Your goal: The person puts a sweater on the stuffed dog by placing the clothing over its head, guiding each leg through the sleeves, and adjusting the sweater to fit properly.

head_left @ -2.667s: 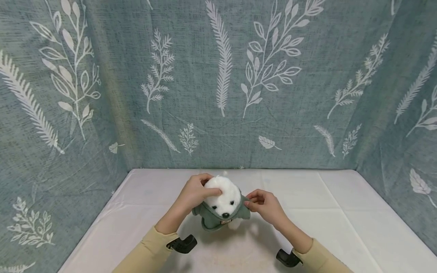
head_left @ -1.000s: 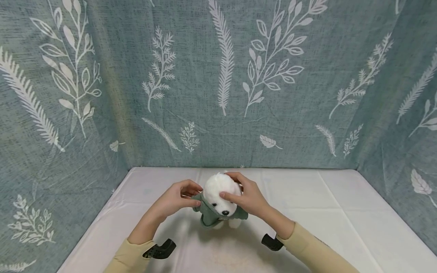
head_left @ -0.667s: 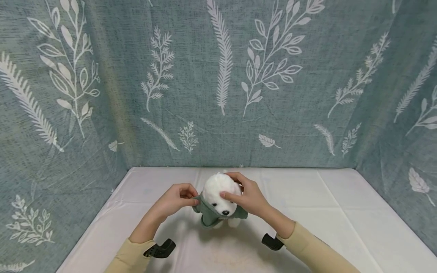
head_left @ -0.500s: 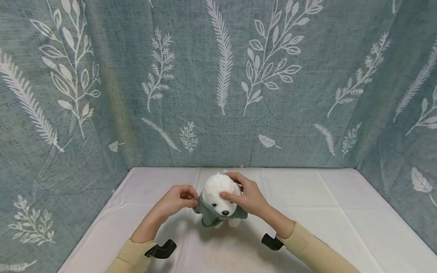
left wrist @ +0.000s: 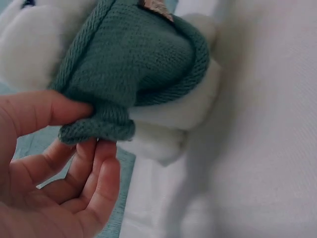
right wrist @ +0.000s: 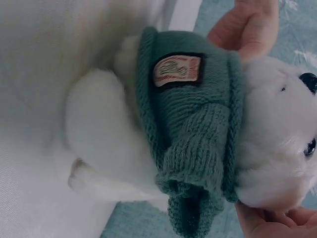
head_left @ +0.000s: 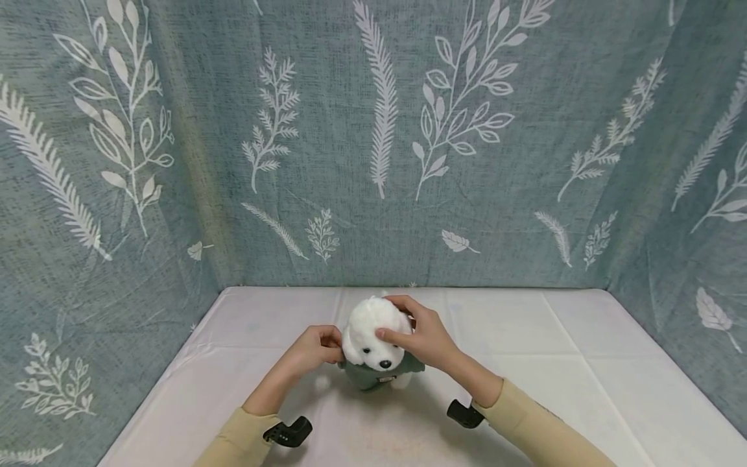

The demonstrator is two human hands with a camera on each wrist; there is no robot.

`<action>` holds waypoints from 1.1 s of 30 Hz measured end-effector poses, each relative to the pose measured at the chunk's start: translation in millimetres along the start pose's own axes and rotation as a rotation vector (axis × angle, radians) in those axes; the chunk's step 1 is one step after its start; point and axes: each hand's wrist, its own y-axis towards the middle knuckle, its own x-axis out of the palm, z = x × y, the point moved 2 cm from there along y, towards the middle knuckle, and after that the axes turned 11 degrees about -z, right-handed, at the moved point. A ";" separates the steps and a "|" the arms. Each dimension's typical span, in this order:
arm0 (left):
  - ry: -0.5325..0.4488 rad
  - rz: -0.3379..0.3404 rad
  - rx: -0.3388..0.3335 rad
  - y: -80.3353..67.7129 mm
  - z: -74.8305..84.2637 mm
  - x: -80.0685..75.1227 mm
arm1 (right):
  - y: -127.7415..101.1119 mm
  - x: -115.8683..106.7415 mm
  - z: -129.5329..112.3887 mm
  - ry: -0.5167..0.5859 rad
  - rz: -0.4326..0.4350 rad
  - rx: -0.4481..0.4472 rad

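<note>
Dog (head_left: 363, 334) sits upright between your hands over the middle of the worktop (head_left: 525, 363), its muzzle turned near, towards you; whether its feet carry all its weight, you cannot tell from these views. Your right hand (head_left: 428, 334) holds its head (right wrist: 275, 129) from the right, thumb on the brow and fingers round behind, a grip that probably serves to stop the soft body turning when the knit is pulled. On the left, your left hand (head_left: 318, 347) pinches the left sleeve (left wrist: 96, 130) of the green sweater (left wrist: 114, 59), thumb over the rolled cuff and fingers beneath. Holding it by the end, you seem to have the cloth without squeezing the body, and the sleeve stands out from the side. Over on the right, the right sleeve (right wrist: 195, 148) hangs free, with a dark hollow at its cuff and no paw showing. With the dog facing near, the label (right wrist: 177, 70) lies towards you, which likely helps you judge whether the sweater sits straight.
</note>
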 end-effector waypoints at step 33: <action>-0.027 -0.029 0.142 -3.0 -11.0 -14.1 | -33.2 -20.7 43.5 0.124 0.027 0.392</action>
